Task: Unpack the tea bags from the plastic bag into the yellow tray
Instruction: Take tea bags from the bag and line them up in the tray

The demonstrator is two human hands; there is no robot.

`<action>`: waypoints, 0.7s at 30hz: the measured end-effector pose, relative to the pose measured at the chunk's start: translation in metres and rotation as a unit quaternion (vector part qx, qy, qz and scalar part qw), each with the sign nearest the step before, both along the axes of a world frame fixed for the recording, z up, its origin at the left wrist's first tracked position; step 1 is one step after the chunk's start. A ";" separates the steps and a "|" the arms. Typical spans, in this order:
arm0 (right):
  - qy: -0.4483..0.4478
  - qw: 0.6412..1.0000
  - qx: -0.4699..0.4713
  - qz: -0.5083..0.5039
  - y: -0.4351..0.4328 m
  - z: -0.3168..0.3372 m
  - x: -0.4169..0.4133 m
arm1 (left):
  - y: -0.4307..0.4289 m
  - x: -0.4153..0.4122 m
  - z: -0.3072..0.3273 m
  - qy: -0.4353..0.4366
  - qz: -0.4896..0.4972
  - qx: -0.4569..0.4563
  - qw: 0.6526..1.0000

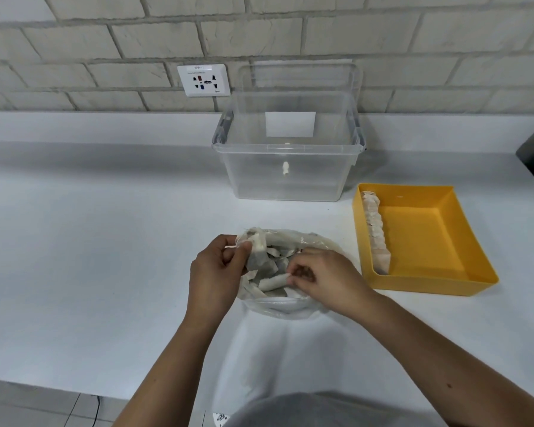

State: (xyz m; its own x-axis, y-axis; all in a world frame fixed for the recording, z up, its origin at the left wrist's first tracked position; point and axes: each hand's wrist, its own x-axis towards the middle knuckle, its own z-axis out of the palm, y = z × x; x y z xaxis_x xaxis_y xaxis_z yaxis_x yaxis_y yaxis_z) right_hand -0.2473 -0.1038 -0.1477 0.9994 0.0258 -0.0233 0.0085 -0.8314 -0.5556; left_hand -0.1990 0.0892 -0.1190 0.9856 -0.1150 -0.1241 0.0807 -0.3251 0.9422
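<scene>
step: my right hand (pixel 318 274) pinches a tea bag (pixel 273 282) inside the plastic bag (pixel 290 306); my left hand (pixel 215 272) grips several
next: carry them right of my right hand into the yellow tray (pixel 426 286)

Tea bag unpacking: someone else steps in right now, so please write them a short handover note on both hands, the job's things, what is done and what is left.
Left hand: grip closed on a few tea bags at the left edge of the plastic bag.
Right hand: fingers pinching a tea bag inside the bag's open mouth.
The bag sits on the white counter, with many loose tea bags inside.
Yellow tray stands to the right of the bag.
Done: one row of tea bags stands along the tray's left wall.
Left: move the rest over; most of the tray is bare.
</scene>
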 end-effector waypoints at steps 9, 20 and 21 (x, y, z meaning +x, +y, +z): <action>0.081 0.871 0.467 -0.132 -0.015 0.033 -0.008 | -0.003 0.002 0.002 0.023 0.012 -0.025 0.999; 0.099 0.764 0.598 -0.220 0.017 0.034 -0.016 | -0.027 -0.014 -0.001 0.106 -0.016 -0.091 0.990; 0.095 0.770 0.586 -0.232 0.021 0.032 -0.017 | -0.028 -0.015 -0.002 0.111 -0.018 -0.099 0.989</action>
State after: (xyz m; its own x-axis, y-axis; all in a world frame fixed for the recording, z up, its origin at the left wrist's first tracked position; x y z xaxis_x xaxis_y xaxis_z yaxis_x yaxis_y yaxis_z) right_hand -0.2639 -0.0825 -0.1154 0.8893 -0.2180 -0.4021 -0.3120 0.3535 -0.8818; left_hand -0.2141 0.0608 -0.1213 0.9311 -0.1933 -0.3093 0.2851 -0.1431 0.9478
